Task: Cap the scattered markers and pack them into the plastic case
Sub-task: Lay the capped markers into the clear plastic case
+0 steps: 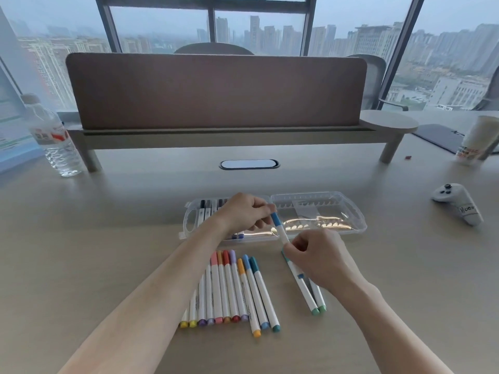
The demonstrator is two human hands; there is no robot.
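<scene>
Spanning both hands' grip — blue marker

Windows: hazy grey skyline at twelve o'clock.
Divider: brown panel across pale desk.
Chair: one o'clock.

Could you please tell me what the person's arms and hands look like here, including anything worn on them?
Both forearms are bare as far as the picture shows: no sleeves reach them. The left hand and right hand wear no gloves, and no watch, bracelet or ring shows on wrists or fingers.
</scene>
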